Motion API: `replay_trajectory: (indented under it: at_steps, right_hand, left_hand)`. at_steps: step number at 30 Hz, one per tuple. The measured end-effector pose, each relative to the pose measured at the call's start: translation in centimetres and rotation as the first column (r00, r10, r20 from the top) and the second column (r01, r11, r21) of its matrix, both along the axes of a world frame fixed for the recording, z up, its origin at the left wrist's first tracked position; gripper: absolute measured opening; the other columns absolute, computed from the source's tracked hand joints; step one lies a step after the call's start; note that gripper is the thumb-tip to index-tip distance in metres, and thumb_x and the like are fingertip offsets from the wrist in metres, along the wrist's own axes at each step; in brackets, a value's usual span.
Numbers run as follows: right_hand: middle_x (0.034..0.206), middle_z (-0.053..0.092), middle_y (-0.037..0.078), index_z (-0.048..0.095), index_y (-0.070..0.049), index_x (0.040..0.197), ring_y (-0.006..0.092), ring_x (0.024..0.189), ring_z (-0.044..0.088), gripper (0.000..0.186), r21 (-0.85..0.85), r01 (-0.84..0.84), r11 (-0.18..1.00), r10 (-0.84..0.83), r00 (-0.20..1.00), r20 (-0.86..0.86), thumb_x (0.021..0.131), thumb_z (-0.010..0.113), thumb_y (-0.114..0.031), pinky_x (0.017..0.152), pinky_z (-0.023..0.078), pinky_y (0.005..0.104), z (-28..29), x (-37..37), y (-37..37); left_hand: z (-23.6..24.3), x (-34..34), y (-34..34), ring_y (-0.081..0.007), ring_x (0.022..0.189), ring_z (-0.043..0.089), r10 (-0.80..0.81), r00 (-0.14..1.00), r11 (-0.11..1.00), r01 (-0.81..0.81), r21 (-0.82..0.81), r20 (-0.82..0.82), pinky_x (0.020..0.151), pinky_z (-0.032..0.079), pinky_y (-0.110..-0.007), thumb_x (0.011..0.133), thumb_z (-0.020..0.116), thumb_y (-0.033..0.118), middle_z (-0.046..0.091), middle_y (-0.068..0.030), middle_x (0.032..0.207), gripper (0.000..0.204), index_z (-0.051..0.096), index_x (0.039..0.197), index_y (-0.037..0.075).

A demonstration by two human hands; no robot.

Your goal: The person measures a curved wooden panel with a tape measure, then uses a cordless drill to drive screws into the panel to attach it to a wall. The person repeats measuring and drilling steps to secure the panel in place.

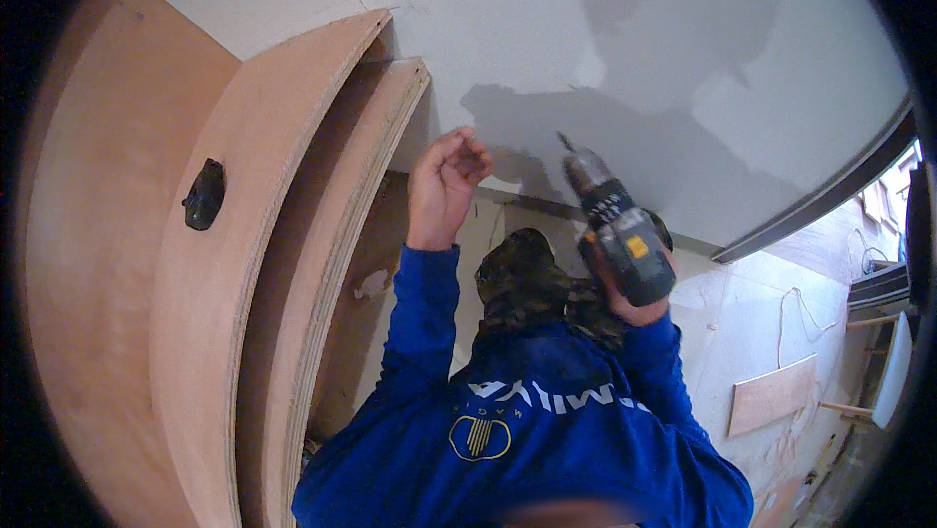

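My right hand [644, 311] is wrapped round the grip of a black cordless drill [625, 245] with a yellow patch on its body. The drill's bit [564, 142] points up and away toward the pale wall, without visibly touching it. To the left of the drill, my left hand [451, 179] is raised with its fingers curled in and the fingertips pressed together. Anything held in them is too small or hidden to name. The nearest thing to this hand is the end of a lower plywood board [342, 225].
An upper plywood board [259, 128] carries a small black object [204, 195]. A plywood panel [122, 167] stands at the far left. The pale wall [508, 20] rises ahead. At right, a loose board [773, 395] and a white cable [802, 308] lie on the floor.
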State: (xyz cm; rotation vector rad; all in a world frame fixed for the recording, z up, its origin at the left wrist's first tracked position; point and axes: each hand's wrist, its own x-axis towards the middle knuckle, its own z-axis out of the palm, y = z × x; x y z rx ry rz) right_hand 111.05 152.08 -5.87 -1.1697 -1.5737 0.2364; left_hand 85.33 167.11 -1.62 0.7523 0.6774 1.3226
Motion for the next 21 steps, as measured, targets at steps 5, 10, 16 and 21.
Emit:
replay_trajectory:
  at_steps: [5,10,16,21]
  right_hand:
    - [0.102,0.073,0.015,0.063,0.0,0.121,0.024,0.093,0.071,0.05,-0.311,0.223,0.924,-0.284,0.944,-0.166,0.074,0.074,-0.01,0.086,0.053,0.0347,-6.9,7.4,-5.5]
    - [0.097,0.072,0.022,0.063,-0.011,0.116,0.0389,0.092,0.071,0.04,-0.709,0.592,0.383,-0.617,0.735,0.281,0.077,0.071,-0.015,0.077,0.054,0.0467,-18.4,14.6,-15.2]
    - [0.113,0.069,0.023,0.063,-0.009,0.126,0.0402,0.106,0.066,0.055,-0.825,0.564,-0.046,-0.479,0.712,0.514,0.073,0.07,-0.021,0.091,0.052,0.0472,-30.6,13.5,-22.8]
    - [0.116,0.069,0.022,0.063,-0.004,0.124,0.0373,0.109,0.065,0.049,-0.882,0.468,-0.062,-0.311,0.83,0.462,0.079,0.069,-0.021,0.093,0.052,0.0451,-35.7,10.1,-20.2]
  left_hand:
    - [-1.4,-3.3,-3.5,-0.0152,0.066,0.052,0.045,0.984,0.981,-0.076,-0.179,-0.172,0.061,0.043,-0.03,0.093,0.056,0.018,0.056,-0.0051,0.082,0.019,0.062,0.103,0.003]
    - [5.5,-6.9,-10.2,-0.008,0.063,0.047,0.177,0.817,0.98,-0.195,0.027,-0.549,0.053,0.034,-0.024,0.096,0.058,0.019,0.053,-0.0001,0.073,0.018,0.061,0.084,0.006]
    - [18.1,-8.1,-16.6,-0.0066,0.067,0.047,0.832,-0.055,0.505,-0.338,0.794,-0.552,0.06,0.036,-0.023,0.105,0.051,0.022,0.058,0.0019,0.076,0.022,0.062,0.117,0.008]
    - [22.4,-12.1,-19.3,-0.0237,0.084,0.065,0.592,-0.645,0.583,-0.071,0.809,-0.484,0.074,0.049,-0.032,0.105,0.048,0.018,0.069,-0.0135,0.096,0.026,0.06,0.122,0.004]
